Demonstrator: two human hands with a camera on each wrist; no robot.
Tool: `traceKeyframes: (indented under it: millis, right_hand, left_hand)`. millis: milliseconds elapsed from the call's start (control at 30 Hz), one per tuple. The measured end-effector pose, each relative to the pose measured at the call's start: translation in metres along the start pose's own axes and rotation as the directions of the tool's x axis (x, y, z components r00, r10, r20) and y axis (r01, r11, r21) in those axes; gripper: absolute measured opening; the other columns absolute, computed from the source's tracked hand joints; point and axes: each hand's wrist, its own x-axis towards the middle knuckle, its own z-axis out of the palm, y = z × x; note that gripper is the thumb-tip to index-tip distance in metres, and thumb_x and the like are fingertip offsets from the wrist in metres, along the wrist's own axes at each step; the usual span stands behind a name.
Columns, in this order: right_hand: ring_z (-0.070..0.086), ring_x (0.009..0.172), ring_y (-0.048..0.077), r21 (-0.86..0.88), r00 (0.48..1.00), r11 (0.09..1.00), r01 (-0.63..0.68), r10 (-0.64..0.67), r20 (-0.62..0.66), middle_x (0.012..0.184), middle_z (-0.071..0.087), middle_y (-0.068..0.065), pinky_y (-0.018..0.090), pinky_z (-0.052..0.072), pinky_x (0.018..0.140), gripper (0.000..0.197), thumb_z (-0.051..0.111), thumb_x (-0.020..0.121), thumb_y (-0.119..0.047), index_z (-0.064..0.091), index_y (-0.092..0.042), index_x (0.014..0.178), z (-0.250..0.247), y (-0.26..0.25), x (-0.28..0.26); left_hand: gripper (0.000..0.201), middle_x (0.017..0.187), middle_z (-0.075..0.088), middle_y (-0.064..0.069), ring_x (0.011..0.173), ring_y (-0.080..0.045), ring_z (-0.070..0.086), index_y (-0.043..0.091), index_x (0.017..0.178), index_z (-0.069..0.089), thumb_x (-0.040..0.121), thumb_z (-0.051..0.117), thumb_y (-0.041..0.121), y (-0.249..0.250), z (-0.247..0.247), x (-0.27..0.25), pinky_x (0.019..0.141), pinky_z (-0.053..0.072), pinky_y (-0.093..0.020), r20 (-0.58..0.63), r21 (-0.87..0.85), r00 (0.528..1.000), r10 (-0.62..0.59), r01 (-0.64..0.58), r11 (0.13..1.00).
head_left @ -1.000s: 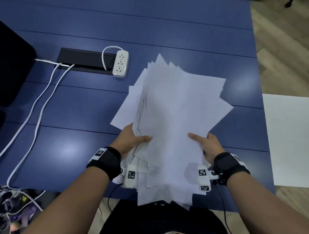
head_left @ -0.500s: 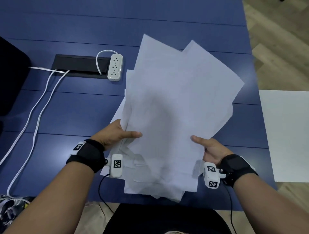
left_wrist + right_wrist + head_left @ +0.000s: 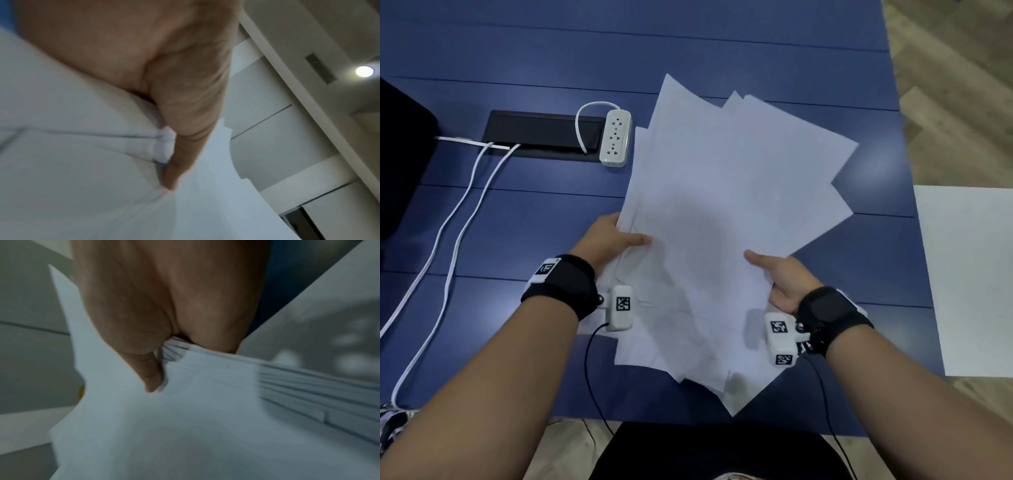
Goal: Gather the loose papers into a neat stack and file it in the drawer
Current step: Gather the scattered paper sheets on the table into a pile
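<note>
A messy sheaf of white papers (image 3: pixel 722 219) is held above the blue table (image 3: pixel 517 212), its sheets fanned out with corners sticking out in several directions. My left hand (image 3: pixel 606 240) grips its left edge, thumb on top. On the right edge sits my right hand (image 3: pixel 780 277), its thumb pressing down on the top sheet. The left wrist view shows the thumb lying over the papers (image 3: pixel 82 162). In the right wrist view the layered paper edges (image 3: pixel 287 378) are pinched between thumb and palm. No drawer is in view.
A white power strip (image 3: pixel 615 137) lies beside a black cable hatch (image 3: pixel 541 133), with white cables (image 3: pixel 458 219) trailing to the left front edge. A dark object (image 3: pixel 400 164) sits at far left. A white surface (image 3: pixel 972 274) stands right of the table, over wooden floor.
The sheaf has been lifted and tipped up towards me and turned a little to the right. Both hands keep their grip at its sides and have spread slightly apart.
</note>
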Motion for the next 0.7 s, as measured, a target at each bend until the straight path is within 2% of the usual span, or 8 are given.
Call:
traceKeyframes:
  millis: [33, 100, 200, 267, 333, 400, 533, 700]
  right_hand:
    - [0.069, 0.119, 0.039, -0.03, 0.998, 0.999, 0.022, -0.024, -0.065, 0.128, 0.071, 0.026, 0.051, 0.054, 0.105, 0.053, 0.077, 0.094, -0.017, 0.058, 0.01, 0.135, 0.012, -0.004, 0.007]
    - [0.062, 0.128, 0.039, -0.109, 0.981, 0.992, 0.055, -0.074, -0.181, 0.144, 0.059, 0.02, 0.043, 0.051, 0.105, 0.073, 0.078, 0.093, -0.019, 0.041, 0.004, 0.152, 0.033, -0.007, 0.019]
    - [0.049, 0.14, 0.036, -0.334, 0.913, 0.939, 0.077, -0.201, -0.354, 0.156, 0.046, 0.015, 0.041, 0.044, 0.108, 0.071, 0.067, 0.1, -0.02, 0.031, -0.001, 0.158, 0.052, -0.006, 0.033]
    - [0.054, 0.132, 0.038, -0.44, 0.863, 0.895, 0.074, -0.278, -0.421, 0.145, 0.052, 0.02, 0.041, 0.046, 0.105, 0.056, 0.066, 0.099, -0.021, 0.045, 0.003, 0.145, 0.054, -0.003, 0.04]
    - [0.059, 0.101, 0.034, -0.497, 0.835, 0.861, 0.108, -0.35, -0.425, 0.111, 0.056, 0.016, 0.039, 0.049, 0.084, 0.024, 0.07, 0.093, -0.021, 0.058, -0.003, 0.102, 0.053, -0.002, 0.043]
    - [0.051, 0.081, 0.027, -0.502, 0.822, 0.854, 0.137, -0.38, -0.423, 0.092, 0.049, 0.01, 0.034, 0.044, 0.071, 0.029, 0.074, 0.087, -0.019, 0.047, -0.007, 0.084, 0.05, -0.004, 0.047]
    - [0.052, 0.076, 0.025, -0.527, 0.792, 0.838, 0.142, -0.415, -0.447, 0.086, 0.052, 0.01, 0.034, 0.047, 0.068, 0.03, 0.077, 0.08, -0.019, 0.05, -0.006, 0.085, 0.048, -0.018, 0.045]
    - [0.063, 0.09, 0.033, -0.539, 0.803, 0.829, 0.149, -0.419, -0.423, 0.101, 0.064, 0.016, 0.05, 0.058, 0.086, 0.041, 0.078, 0.079, -0.025, 0.055, 0.002, 0.099, 0.037, -0.022, 0.05]
  left_hand:
    - [0.033, 0.111, 0.079, -0.005, 0.094, -0.021, 0.075, 0.011, 0.12, 0.073, 0.089, 0.084, 0.01, 0.002, -0.002, 0.007, 0.078, 0.061, -0.028, -0.048, 0.045, 0.999, 0.004, -0.002, 0.999]
    - [0.033, 0.12, 0.075, -0.006, 0.099, -0.023, 0.071, 0.013, 0.123, 0.071, 0.092, 0.082, 0.011, -0.001, -0.002, 0.022, 0.091, 0.059, -0.035, -0.071, 0.142, 0.997, -0.014, 0.024, 0.99]
    - [0.043, 0.127, 0.07, -0.002, 0.114, -0.024, 0.066, 0.014, 0.129, 0.069, 0.09, 0.085, 0.022, -0.009, 0.005, 0.035, 0.101, 0.053, -0.037, -0.075, 0.258, 0.996, -0.044, 0.062, 0.964]
    - [0.045, 0.125, 0.071, -0.001, 0.117, -0.025, 0.066, 0.015, 0.126, 0.069, 0.087, 0.087, 0.029, -0.011, 0.009, 0.04, 0.103, 0.054, -0.039, -0.105, 0.316, 0.994, -0.03, 0.062, 0.947]
    - [0.045, 0.124, 0.071, 0.001, 0.118, -0.026, 0.066, 0.018, 0.125, 0.068, 0.086, 0.087, 0.033, -0.009, 0.01, 0.042, 0.102, 0.053, -0.038, -0.09, 0.374, 0.996, -0.024, 0.056, 0.926]
    - [0.051, 0.127, 0.072, 0.002, 0.119, -0.025, 0.067, 0.017, 0.127, 0.067, 0.085, 0.089, 0.033, -0.008, 0.01, 0.043, 0.106, 0.053, -0.042, -0.06, 0.298, 0.996, -0.07, 0.085, 0.951]
    - [0.046, 0.121, 0.074, 0.006, 0.112, -0.019, 0.071, 0.022, 0.125, 0.066, 0.086, 0.089, 0.031, -0.007, 0.013, 0.035, 0.104, 0.056, -0.042, -0.037, 0.142, 0.999, -0.037, 0.042, 0.989]
    - [0.047, 0.123, 0.076, 0.012, 0.113, -0.011, 0.073, 0.028, 0.13, 0.067, 0.088, 0.088, 0.026, -0.006, 0.02, 0.027, 0.1, 0.057, -0.033, 0.006, -0.073, 1.0, -0.006, 0.006, 0.997]
